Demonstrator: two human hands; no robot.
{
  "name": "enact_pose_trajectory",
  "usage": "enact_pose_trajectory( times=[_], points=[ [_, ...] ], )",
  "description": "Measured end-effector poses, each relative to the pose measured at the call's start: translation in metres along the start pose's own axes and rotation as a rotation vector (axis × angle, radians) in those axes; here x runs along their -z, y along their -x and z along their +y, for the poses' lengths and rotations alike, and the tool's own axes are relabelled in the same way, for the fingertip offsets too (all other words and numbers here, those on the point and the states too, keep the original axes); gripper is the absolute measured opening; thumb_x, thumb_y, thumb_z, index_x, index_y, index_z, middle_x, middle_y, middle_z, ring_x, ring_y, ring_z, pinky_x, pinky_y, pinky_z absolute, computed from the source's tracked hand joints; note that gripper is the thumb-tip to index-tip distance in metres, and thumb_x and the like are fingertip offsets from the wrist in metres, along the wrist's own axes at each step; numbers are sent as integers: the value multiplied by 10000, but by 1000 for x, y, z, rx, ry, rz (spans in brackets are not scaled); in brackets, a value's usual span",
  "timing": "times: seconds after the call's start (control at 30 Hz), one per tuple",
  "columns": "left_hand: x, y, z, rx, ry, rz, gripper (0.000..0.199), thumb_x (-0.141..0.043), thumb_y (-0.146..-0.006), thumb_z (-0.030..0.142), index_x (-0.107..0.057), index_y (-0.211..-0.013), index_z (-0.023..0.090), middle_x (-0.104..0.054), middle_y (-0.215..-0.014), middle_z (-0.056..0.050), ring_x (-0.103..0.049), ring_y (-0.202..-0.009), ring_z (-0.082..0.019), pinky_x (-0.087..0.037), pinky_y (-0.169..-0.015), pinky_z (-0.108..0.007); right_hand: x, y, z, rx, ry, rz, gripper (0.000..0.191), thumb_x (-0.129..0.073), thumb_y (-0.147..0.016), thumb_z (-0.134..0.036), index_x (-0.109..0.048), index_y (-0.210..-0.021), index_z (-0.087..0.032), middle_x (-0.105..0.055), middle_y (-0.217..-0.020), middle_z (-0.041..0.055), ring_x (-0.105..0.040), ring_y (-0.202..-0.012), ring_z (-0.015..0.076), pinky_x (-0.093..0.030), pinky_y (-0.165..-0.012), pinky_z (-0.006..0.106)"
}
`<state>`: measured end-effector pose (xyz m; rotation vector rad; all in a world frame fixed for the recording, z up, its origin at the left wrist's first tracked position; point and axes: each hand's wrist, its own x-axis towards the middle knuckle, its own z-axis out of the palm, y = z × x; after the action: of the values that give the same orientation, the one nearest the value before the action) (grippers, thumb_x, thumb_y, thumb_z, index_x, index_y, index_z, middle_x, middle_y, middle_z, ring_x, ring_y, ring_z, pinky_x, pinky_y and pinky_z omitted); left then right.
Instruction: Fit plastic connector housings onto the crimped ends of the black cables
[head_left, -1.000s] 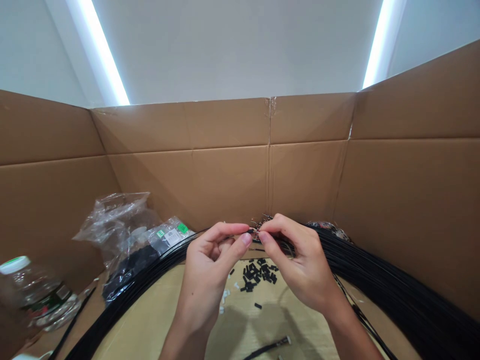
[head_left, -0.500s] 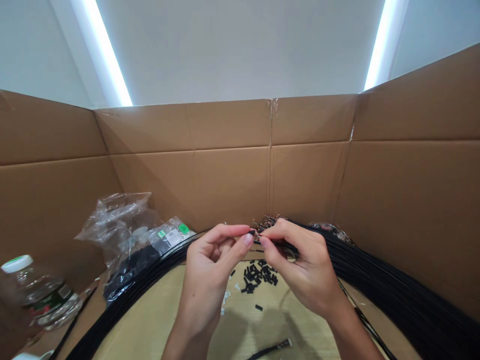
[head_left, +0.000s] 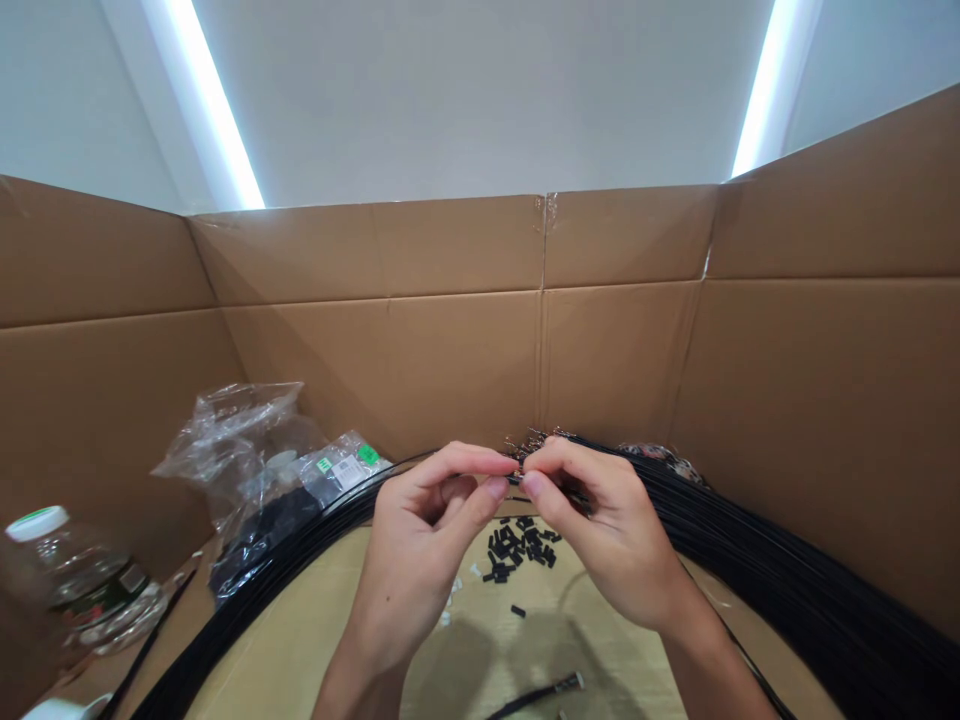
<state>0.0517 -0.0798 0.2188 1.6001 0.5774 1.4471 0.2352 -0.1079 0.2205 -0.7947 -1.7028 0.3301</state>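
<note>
My left hand and my right hand meet near the middle of the view, thumbs and index fingertips pinched close together. Between the fingertips is a thin dark wire end, mostly hidden by the fingers. Behind the hands, bare copper-coloured wire ends stick out of a thick black cable bundle. Small black sleeve pieces lie in a pile on the pale yellow surface below, and a single black piece lies apart from them.
Cardboard walls surround the work surface. At the left are a plastic bottle, clear plastic bags and a labelled bag. A short black cable lies near the front. Small white pieces lie by my left wrist.
My left fingertips have moved slightly right, closer to my right fingertips. The small dark piece visible between them before is now mostly covered.
</note>
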Motion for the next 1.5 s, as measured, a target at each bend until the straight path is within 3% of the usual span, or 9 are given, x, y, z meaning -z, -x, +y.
enact_pose_trajectory(
  times=[0.13,0.4,0.57,0.8,1.0,1.17,1.37,1.5],
  points=[
    [0,1,1,-11,-24,-13,45,-867,-951,265,-909,-965,265,-804,-964,-25,-730,-854,-156,-598,-780,-214,0,-1,0,-33,-34,-17,220,-622,-1084,-229,-703,-880,-210,-586,-725,-57,-504,-639,96,-380,-576,239],
    [-9,3,-2,55,-27,154,118,-951,-844,311,-934,-948,256,-846,-977,-58,-692,-761,-165,-549,-654,-251,-3,0,-1,25,44,60,210,-628,-1056,-191,-667,-850,-211,-594,-722,-66,-525,-637,77,-405,-582,200],
    [-10,4,-4,93,-6,189,171,-979,-811,336,-936,-948,244,-837,-919,-57,-688,-743,-170,-528,-635,-262,-2,1,-1,16,49,59,220,-624,-1047,-193,-663,-831,-206,-588,-708,-63,-515,-625,79,-406,-576,202],
    [-7,3,0,57,-60,119,119,-937,-851,333,-929,-933,247,-831,-917,-64,-693,-748,-190,-496,-618,-280,0,2,-1,-80,-30,1,239,-631,-1036,-218,-663,-800,-195,-547,-691,-64,-451,-609,80,-348,-548,222],
    [3,3,6,-97,-264,-26,129,-808,-965,247,-925,-996,293,-814,-944,-45,-662,-746,-168,-441,-615,-280,-1,1,1,-134,-35,-49,179,-622,-1026,-185,-713,-872,-194,-598,-745,-47,-494,-648,99,-359,-564,244],
    [8,1,6,-195,-389,-37,193,-746,-1018,200,-911,-1022,301,-790,-930,-6,-503,-612,-114,-391,-558,-263,-1,2,1,-123,-2,-67,173,-619,-1090,-224,-739,-967,-213,-667,-871,-15,-602,-778,132,-454,-674,264],
    [7,0,5,-238,-409,18,195,-745,-1009,188,-905,-1007,299,-778,-985,-9,-533,-625,-110,-419,-576,-258,-4,3,7,-124,-116,-120,178,-569,-1148,-259,-734,-1211,-281,-697,-1116,9,-666,-1029,160,-534,-898,298],
    [6,2,3,-137,-380,34,120,-772,-992,264,-881,-1043,265,-603,-723,28,-384,-567,-118,-307,-541,-267,-5,3,9,-167,-176,-88,141,-615,-1136,-290,-727,-1221,-280,-715,-1162,16,-697,-1071,176,-561,-934,320]
  ],
)
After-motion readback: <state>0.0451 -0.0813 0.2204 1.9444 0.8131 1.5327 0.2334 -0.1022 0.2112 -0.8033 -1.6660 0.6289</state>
